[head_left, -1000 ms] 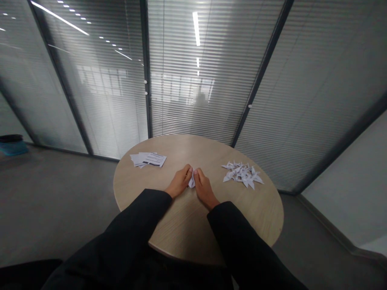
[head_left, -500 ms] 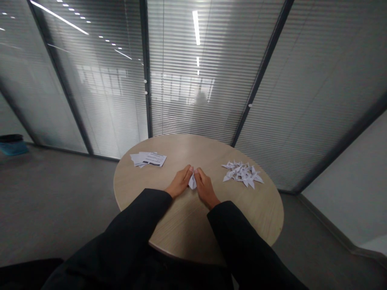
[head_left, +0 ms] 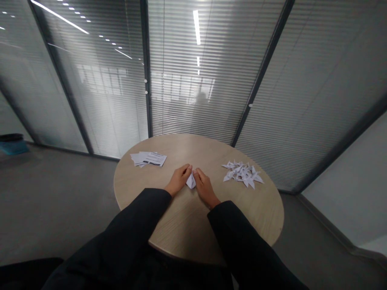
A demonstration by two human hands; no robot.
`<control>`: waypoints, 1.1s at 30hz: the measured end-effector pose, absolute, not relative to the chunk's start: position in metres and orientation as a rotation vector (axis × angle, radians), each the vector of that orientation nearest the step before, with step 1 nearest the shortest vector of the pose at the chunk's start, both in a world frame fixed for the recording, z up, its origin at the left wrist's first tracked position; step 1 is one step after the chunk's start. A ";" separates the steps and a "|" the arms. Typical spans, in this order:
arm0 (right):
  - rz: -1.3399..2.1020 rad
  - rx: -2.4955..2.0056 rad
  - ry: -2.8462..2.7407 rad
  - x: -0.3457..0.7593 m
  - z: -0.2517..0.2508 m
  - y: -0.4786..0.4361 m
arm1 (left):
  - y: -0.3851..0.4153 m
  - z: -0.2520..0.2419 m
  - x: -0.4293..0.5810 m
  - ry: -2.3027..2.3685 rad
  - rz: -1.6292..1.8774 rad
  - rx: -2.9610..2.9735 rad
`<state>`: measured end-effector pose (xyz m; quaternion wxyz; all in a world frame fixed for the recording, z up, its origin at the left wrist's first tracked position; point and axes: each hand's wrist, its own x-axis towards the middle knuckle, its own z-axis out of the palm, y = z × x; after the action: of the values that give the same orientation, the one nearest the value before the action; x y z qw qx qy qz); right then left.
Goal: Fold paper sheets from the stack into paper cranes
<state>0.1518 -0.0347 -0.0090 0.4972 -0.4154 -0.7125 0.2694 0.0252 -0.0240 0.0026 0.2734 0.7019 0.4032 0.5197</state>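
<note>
A small folded white paper (head_left: 191, 182) is held between my two hands over the middle of the round wooden table (head_left: 181, 217). My left hand (head_left: 179, 179) pinches it from the left side, fingers curled. On the other side, my right hand (head_left: 204, 187) grips its right edge with thumb and bent fingers. The fingertips of both hands nearly meet at the paper's far end. Parts of the paper are hidden behind the fingers.
White sheets, the top one printed (head_left: 155, 158), lie at the table's back left. A pile of folded paper cranes (head_left: 242, 174) is at the right. Blinds behind glass panels stand beyond the table. A blue bin (head_left: 13, 146) is on the floor far left.
The folded paper has shifted slightly left and shows a wider face. Both hands have moved very slightly, with a little more space between them.
</note>
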 end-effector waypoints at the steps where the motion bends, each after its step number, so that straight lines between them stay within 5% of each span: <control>1: 0.719 -0.997 -1.695 0.152 -0.009 -0.033 | -0.023 0.002 0.025 1.069 1.388 1.859; 8: 1.199 -0.913 -1.451 0.154 -0.010 -0.025 | -0.021 -0.003 0.025 0.756 1.258 1.623; 18: 1.237 -0.764 -1.196 0.160 -0.012 -0.020 | -0.014 -0.004 0.022 0.684 1.306 1.117; 33: 0.160 -0.798 -1.751 0.158 -0.003 -0.033 | -0.011 -0.005 0.020 0.576 1.317 0.816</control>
<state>0.1576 -0.0332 -0.0027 0.5692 -0.3399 -0.7456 0.0679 0.0201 -0.0110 -0.0054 0.6775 0.3632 0.2563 0.5860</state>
